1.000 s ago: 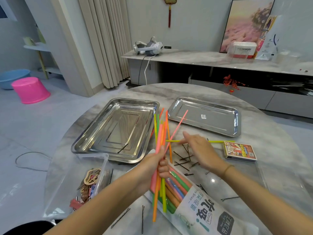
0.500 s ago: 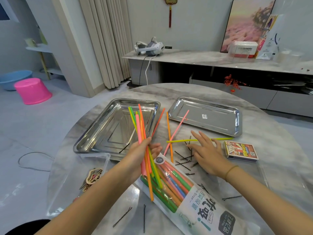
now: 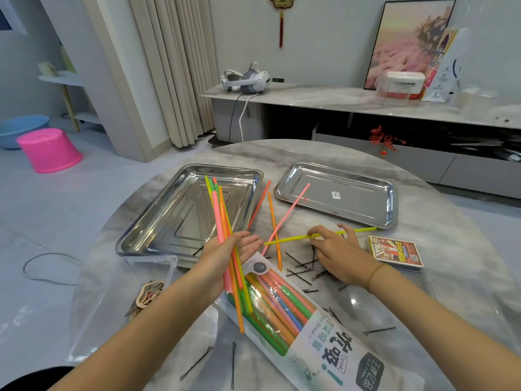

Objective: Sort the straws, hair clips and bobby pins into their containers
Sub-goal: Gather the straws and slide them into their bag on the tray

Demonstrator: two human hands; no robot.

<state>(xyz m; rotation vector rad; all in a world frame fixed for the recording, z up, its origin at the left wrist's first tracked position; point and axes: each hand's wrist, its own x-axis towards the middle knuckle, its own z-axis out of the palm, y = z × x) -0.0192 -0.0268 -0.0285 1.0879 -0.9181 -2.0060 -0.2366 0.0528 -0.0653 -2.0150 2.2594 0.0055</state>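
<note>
My left hand (image 3: 229,251) grips a bundle of coloured straws (image 3: 222,221) held upright over the near edge of the left steel tray (image 3: 158,218). My right hand (image 3: 337,251) pinches a yellow straw (image 3: 290,240) lying on the table. Loose pink (image 3: 293,210) and orange straws (image 3: 273,215) lie between the two trays. Black bobby pins (image 3: 300,270) are scattered under and around my right hand. A plastic straw bag (image 3: 296,314) lies near me. Hair clips (image 3: 146,296) sit in a clear box at the left.
A second steel tray (image 3: 387,198) sits at the far right. A small printed card box (image 3: 396,251) lies right of my right hand. More bobby pins (image 3: 233,365) lie near the table's front edge. A clear box (image 3: 462,300) stands at the right.
My left hand swung the straw bundle left, over the left tray. My right hand settled on the yellow straw and lifted its near end slightly.
</note>
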